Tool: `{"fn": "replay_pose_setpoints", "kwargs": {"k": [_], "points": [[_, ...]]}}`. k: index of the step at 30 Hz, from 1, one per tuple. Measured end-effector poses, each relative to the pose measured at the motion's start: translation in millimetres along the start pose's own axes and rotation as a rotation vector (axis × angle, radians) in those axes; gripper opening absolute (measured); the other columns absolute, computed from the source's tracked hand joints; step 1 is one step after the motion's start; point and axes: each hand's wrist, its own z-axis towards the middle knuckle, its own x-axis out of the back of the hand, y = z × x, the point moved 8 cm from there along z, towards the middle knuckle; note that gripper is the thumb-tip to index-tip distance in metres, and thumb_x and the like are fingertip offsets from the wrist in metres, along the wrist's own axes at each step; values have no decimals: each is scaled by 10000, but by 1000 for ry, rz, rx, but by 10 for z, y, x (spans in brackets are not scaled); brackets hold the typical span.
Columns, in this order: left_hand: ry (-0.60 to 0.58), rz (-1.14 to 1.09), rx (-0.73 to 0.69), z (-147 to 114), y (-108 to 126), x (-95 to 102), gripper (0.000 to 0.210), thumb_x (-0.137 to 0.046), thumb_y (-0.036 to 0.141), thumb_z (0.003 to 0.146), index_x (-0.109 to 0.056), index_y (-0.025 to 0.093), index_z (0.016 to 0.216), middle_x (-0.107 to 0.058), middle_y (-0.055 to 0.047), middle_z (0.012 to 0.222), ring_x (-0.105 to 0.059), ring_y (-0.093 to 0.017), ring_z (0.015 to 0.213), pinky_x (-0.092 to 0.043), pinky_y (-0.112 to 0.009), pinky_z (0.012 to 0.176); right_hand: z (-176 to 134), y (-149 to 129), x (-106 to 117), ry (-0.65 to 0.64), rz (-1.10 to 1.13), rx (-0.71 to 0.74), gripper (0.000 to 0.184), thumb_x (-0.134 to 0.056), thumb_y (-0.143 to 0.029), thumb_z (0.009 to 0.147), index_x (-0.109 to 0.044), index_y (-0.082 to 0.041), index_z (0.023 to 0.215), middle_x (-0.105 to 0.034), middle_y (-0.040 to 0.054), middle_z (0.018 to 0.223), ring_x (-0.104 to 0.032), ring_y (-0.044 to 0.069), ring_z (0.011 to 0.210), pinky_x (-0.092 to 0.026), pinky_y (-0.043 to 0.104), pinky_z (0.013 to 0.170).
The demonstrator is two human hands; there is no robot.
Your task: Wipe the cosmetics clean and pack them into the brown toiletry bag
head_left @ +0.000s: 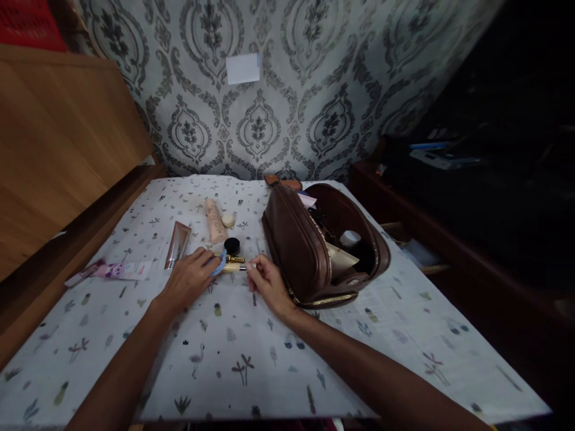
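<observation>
My left hand point(191, 276) is closed, palm down, over a light-blue strip-like item point(220, 263) whose kind I cannot make out. Thumb and fingers of my right hand point(268, 286) pinch the silver end of a slim pale-yellow stick point(232, 267), and its other end runs under my left hand. Just behind them lie a slim gold tube point(235, 259) and a round black-lidded jar point(232, 245). To the right stands a brown cosmetic bag point(296, 251), unzipped, with a white-capped jar point(349, 239) and a cream pouch point(341, 261) inside.
Behind the hands lie a beige squeeze tube point(215, 220) and a small cream round item point(228, 221). A rose-brown tube point(178, 244) and a pink-white tube point(128, 270) lie left on the printed tablecloth point(224, 359). A wooden cabinet point(67, 131) borders the left side.
</observation>
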Motion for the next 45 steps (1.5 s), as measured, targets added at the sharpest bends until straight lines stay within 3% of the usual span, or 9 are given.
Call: {"fn": "replay_pose_setpoints", "kwargs": {"k": [4,7,11,16,24,30,36,40,45], "points": [[64,10,12,13,-5,62,209,-508,319,980,-637,158,1011,-657,-76,908,-575,-226,862,-476,-327,675,5,44,2,17,50,-22,388,-565,-591,855,-467,-219,811,-547,-60,623,-494,85,452,-337,210,435],[198,39,45,25,25,201,326,-547,403,954,-629,130,1111,-671,-93,932,-585,-236,868,-487,-338,693,10,73,17,50,95,-21,398,-584,-602,843,-466,-222,852,-589,-45,638,-512,96,470,-305,202,420],[306,16,36,59,253,284,419,-577,407,936,-592,105,1226,-677,-117,985,-590,-249,915,-497,-352,764,2,25,-5,27,97,20,384,-592,-590,853,-478,-224,869,-585,-43,615,-502,105,488,-322,208,440],[200,-41,18,127,468,69,318,-493,310,980,-586,125,1221,-662,-125,1056,-595,-256,982,-489,-375,813,-28,-86,-11,17,92,95,366,-611,-573,853,-505,-223,846,-557,-39,680,-563,126,602,-445,246,584],[-3,33,93,58,80,-84,112,-546,249,950,-631,175,960,-645,-65,885,-564,-244,841,-441,-362,705,-5,-47,47,73,62,66,429,-579,-631,852,-489,-218,780,-539,-41,631,-502,112,540,-369,230,505],[-40,-36,115,13,-109,-31,247,-481,365,986,-635,177,939,-644,-58,835,-571,-242,829,-423,-350,719,21,14,89,125,110,5,481,-585,-679,816,-483,-214,745,-530,-41,569,-420,90,462,-296,209,413],[-55,-292,254,-18,-229,-18,426,-394,514,990,-632,179,879,-646,-51,813,-589,-203,754,-406,-293,652,13,-101,7,41,253,6,387,-756,-520,727,-585,-213,891,-589,-21,743,-551,107,573,-351,187,420],[-44,-490,303,-6,-161,-34,458,-378,535,983,-639,189,836,-666,-36,789,-591,-184,720,-396,-279,656,-22,-208,-105,-44,265,-7,367,-743,-493,744,-662,-203,956,-606,5,791,-582,136,646,-392,206,448],[-105,-649,324,16,7,-104,497,-381,540,967,-606,183,706,-637,-14,683,-541,-156,611,-359,-265,602,-74,-373,-141,-45,187,61,297,-693,-497,800,-684,-201,819,-634,6,775,-567,148,696,-466,256,606]]}}
